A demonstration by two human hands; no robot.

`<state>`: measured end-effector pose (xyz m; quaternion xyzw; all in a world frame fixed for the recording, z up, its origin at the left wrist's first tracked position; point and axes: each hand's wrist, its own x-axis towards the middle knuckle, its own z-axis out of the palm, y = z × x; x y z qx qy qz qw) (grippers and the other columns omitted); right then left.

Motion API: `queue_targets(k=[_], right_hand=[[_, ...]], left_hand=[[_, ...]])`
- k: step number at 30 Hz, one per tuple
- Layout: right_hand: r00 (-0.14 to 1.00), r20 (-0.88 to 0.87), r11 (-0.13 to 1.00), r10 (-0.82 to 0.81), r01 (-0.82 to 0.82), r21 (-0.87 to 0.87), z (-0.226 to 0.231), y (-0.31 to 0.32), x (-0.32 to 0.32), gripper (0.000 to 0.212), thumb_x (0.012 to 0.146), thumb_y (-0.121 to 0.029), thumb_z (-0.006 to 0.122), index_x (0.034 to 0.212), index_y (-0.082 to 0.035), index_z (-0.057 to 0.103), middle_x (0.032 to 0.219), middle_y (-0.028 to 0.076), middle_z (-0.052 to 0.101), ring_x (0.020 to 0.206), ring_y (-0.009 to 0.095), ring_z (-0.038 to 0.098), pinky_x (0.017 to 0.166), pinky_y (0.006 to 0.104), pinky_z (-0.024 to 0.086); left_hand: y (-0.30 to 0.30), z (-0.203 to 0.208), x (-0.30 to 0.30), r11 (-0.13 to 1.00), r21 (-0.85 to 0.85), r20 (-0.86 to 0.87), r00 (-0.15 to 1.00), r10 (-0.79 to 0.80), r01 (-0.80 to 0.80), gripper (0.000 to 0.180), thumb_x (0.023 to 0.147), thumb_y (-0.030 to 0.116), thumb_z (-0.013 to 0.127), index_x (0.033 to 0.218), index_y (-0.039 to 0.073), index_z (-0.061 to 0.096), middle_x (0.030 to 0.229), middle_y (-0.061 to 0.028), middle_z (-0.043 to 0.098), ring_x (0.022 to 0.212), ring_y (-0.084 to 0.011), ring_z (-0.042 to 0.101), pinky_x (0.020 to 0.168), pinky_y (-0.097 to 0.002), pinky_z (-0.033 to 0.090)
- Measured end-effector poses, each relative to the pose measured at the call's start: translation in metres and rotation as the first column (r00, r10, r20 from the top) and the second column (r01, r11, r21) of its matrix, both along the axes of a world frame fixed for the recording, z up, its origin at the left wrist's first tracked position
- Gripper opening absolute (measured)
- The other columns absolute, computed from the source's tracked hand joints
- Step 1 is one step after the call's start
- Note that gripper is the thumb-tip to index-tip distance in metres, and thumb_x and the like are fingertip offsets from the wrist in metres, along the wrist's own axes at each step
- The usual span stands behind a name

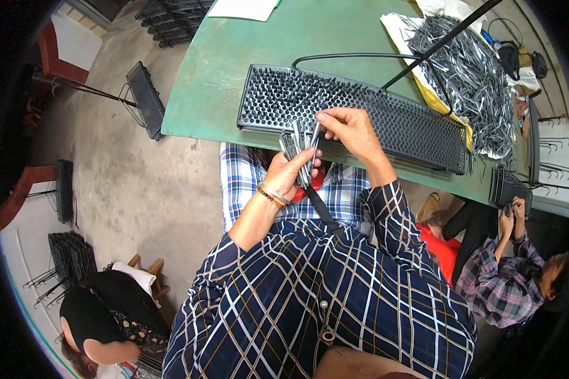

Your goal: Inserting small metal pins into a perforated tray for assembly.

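Observation:
My left hand (pixel 283 174) is closed around a bundle of slim silver metal strips (pixel 292 144), their ends fanned up past the thumb. Between thumb and forefinger, my right hand (pixel 355 134) pinches one silver metal strip (pixel 315 135) just above the bundle. Both hands are at the near edge of a long black rack (pixel 341 95) studded with dense rows of small round pegs or sockets; which they are I cannot tell. Toward its left end some of them look darker. A bent black rod (pixel 354 55) rises from the rack's far side.
The rack lies on a green table (pixel 212 82). At the right, a large heap of metal strips (pixel 468 76) lies on a white and yellow sack (pixel 395 31). More black racks (pixel 146 101) stand around the floor. One co-worker (pixel 509 278) sits at right, another (pixel 107 309) at lower left.

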<state>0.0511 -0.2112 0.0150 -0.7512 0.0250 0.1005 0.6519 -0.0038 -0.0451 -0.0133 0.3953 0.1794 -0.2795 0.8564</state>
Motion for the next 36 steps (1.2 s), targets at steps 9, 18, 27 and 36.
queue_targets(k=[9, 18, 27, 36], right_hand=[[0.992, -0.005, 0.992, 0.125, -0.125, -0.012, 0.003, -0.006, -0.001, 0.024, 0.085, -0.021, 0.067, 0.092, 0.002, 0.068, 0.07, 0.003, 0.064, 0.059, 0.006, 0.055, 0.054, 0.021, 0.046], [0.972, -0.007, 0.972, 0.233, -0.233, 0.008, 0.008, -0.011, 0.0, 0.024, 0.085, -0.02, 0.066, 0.092, 0.002, 0.068, 0.071, 0.001, 0.063, 0.061, 0.006, 0.054, 0.056, 0.0206, 0.046], [0.979, 0.038, 0.979, 0.2, -0.198, -0.05, 0.012, -0.015, 0.002, 0.022, 0.086, -0.019, 0.064, 0.091, 0.001, 0.068, 0.074, 0.0, 0.063, 0.063, 0.006, 0.054, 0.057, 0.0216, 0.045], [0.784, 0.608, 0.908, 0.123, 0.159, -0.389, 0.011, -0.013, 0.024, 0.014, 0.086, -0.01, 0.061, 0.093, 0.001, 0.065, 0.084, 0.008, 0.063, 0.073, 0.016, 0.06, 0.065, 0.0264, 0.047]], left_hand=[[-0.001, 0.009, -0.003, 0.999, 0.016, -0.054, 0.997, -0.049, 0.05, 0.015, 0.083, 0.011, 0.067, 0.094, 0.002, 0.061, 0.08, -0.0058, 0.063, 0.064, -0.0115, 0.057, 0.05, -0.0234, 0.046], [-0.001, 0.009, -0.003, 0.997, -0.022, -0.072, 0.995, -0.072, 0.071, 0.016, 0.084, 0.014, 0.068, 0.094, 0.004, 0.06, 0.082, -0.0044, 0.062, 0.065, -0.0109, 0.057, 0.05, -0.0227, 0.045], [0.001, 0.0, -0.003, 0.995, 0.017, -0.029, 0.995, -0.1, 0.1, 0.015, 0.083, 0.013, 0.068, 0.094, 0.004, 0.062, 0.081, -0.0035, 0.062, 0.065, -0.0096, 0.057, 0.051, -0.0219, 0.047], [0.0, -0.003, -0.003, 0.995, -0.018, -0.021, 0.995, -0.101, 0.101, 0.018, 0.086, 0.011, 0.064, 0.101, 0.002, 0.06, 0.085, -0.0046, 0.062, 0.07, -0.0105, 0.057, 0.056, -0.0227, 0.048]])
